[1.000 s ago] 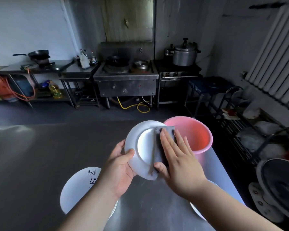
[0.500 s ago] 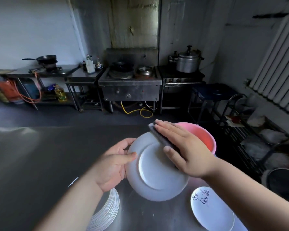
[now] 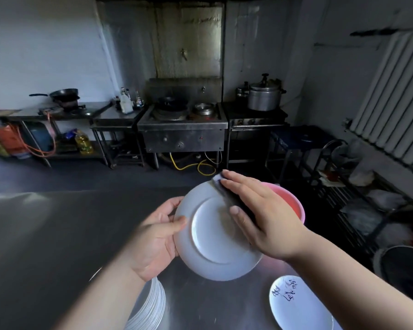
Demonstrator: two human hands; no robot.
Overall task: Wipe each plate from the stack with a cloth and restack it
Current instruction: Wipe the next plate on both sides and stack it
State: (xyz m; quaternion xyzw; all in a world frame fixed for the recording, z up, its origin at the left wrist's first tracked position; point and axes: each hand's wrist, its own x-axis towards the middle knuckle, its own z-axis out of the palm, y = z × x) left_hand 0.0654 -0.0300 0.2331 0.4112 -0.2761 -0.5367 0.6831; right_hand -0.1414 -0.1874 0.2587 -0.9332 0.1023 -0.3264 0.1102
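Observation:
A white plate is held tilted above the steel table, its underside with the foot ring facing me. My left hand grips its left rim, thumb on the near face. My right hand lies with straight fingers over a dark cloth and presses it against the plate's upper right. A stack of white plates stands below my left forearm, partly hidden by it. A single white plate with black writing lies at the lower right.
A pink bucket stands just behind my right hand at the table's far edge. Across the floor are a steel stove, side tables and a pressure cooker. A wire rack and a fan stand at the right.
The plate has tipped from standing nearly on edge to a flatter tilt. My right hand with the cloth has slid from the plate's middle to its upper right rim. The camera view has risen.

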